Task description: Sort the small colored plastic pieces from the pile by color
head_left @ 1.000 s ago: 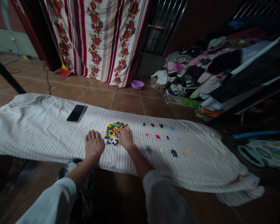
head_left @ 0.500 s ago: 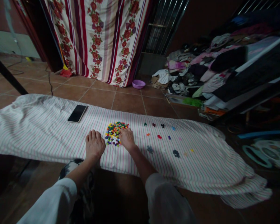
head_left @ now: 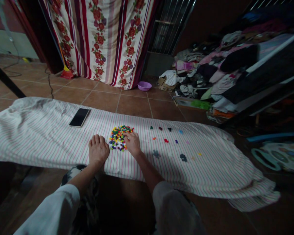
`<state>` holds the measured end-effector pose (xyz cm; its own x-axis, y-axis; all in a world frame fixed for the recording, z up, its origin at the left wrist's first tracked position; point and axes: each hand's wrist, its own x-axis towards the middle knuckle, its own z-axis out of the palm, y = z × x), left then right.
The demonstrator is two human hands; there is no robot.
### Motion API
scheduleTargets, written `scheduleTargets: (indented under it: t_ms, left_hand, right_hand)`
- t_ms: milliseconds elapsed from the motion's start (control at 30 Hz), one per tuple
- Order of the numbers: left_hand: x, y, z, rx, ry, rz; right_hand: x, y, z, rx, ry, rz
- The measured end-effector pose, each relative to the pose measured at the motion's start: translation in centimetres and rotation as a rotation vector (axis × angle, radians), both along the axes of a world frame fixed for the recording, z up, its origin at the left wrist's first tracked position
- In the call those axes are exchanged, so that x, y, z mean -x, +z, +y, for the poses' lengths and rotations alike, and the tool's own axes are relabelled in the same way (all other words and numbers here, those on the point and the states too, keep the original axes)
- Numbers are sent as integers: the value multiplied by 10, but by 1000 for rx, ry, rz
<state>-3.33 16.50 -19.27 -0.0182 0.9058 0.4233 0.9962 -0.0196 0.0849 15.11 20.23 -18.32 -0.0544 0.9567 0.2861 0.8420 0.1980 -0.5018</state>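
A pile of small multicoloured pieces (head_left: 118, 137) lies on a striped cloth (head_left: 137, 166). My left hand (head_left: 98, 150) rests flat on the cloth just left of the pile, fingers apart and holding nothing. Over the pile's right side is my right hand (head_left: 132, 143), its fingertips at the pieces; whether they pinch one is too small to tell. Right of it, small groups sorted by colour are spread out, among them red (head_left: 166, 140), black (head_left: 169, 129), light blue (head_left: 180, 132), grey (head_left: 156, 153), dark grey (head_left: 183, 157) and yellow (head_left: 200, 154).
A phone (head_left: 79, 117) lies on the cloth at the left. Beyond are a floral curtain (head_left: 110, 42), a purple basin (head_left: 144, 86) and a red dustpan or broom head (head_left: 67, 73) on the tiled floor. Clothes (head_left: 186, 65) are heaped at the right.
The view has shifted slightly. My right hand stays at the right side of the pile with its fingers a little moved. My left hand rests in the same place.
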Motion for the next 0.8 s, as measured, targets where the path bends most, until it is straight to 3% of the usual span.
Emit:
scheduleTargets:
  t_ms: [333, 800]
  left_hand:
    - [0, 2, 0, 7, 4, -11]
    - [0, 9, -4, 10, -6, -3]
  right_hand:
    - [-16, 0, -10, -19, -24, 124]
    - [-35, -3, -36, 53, -140, 499]
